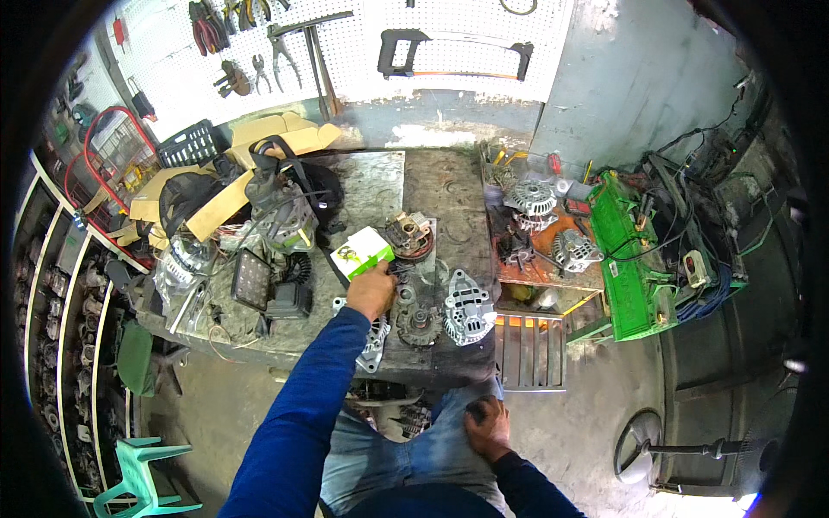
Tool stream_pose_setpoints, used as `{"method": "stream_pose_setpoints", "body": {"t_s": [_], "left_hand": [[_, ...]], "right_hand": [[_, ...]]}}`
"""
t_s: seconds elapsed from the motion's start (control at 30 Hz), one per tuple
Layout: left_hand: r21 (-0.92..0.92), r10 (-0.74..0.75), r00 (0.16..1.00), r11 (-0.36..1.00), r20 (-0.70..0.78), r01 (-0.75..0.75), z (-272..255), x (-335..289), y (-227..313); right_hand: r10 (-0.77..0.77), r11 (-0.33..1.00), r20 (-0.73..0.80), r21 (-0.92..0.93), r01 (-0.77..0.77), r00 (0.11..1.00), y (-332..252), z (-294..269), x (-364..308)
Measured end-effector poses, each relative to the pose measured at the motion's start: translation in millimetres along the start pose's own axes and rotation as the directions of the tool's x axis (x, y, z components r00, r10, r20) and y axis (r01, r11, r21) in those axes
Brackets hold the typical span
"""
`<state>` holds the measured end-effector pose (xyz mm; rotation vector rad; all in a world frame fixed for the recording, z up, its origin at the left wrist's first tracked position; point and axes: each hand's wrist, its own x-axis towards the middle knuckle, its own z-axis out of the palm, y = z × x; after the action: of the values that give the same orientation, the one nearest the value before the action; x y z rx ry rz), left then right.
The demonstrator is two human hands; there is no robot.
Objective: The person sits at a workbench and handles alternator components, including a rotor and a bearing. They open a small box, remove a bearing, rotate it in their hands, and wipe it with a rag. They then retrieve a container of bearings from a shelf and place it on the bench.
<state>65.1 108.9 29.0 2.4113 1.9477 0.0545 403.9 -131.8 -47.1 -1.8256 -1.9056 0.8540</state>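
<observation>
My left hand (371,292) reaches over the bench with curled fingers at the near green side of a small white-and-green box (363,249), apparently gripping it; the fingertips are partly hidden. Beyond that hand sits a brownish round part with a metal bracket (409,235). Right beside it lies a dark, dirty alternator housing (418,315), then a clean silver alternator housing (469,309). Another silver housing (373,344) is partly covered by my left forearm. My right hand (490,427) rests on my thigh, its fingers bent around something small and dark.
Cardboard, a black bag and bagged parts (281,216) crowd the bench's left, near a square lamp (251,279). At right, an orange-topped stand (553,269) holds alternators beside a green metal case (637,268). Tools hang on the pegboard (475,52); a green chair (138,479) stands lower left.
</observation>
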Motion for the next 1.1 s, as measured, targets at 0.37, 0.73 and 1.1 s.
{"method": "stream_pose_setpoints", "body": {"t_s": [0.37,0.73,1.1], "left_hand": [[-0.070,0.001,1.000,0.998,-0.002,-0.001,1.8,-7.6,24.5],[-0.590,-0.325,0.840,0.807,-0.434,0.007,9.6,-22.9,-8.3],[-0.778,-0.507,0.723,-0.625,0.470,0.067,21.7,-234.9,-4.3]], "right_hand": [[-0.007,1.000,-0.017,-0.031,0.006,1.000,-2.0,2.8,1.0],[-0.008,1.000,-0.001,0.015,0.008,1.000,-0.8,0.9,1.4],[-0.018,0.999,0.020,-0.042,0.019,1.000,6.2,8.1,-2.1]]}}
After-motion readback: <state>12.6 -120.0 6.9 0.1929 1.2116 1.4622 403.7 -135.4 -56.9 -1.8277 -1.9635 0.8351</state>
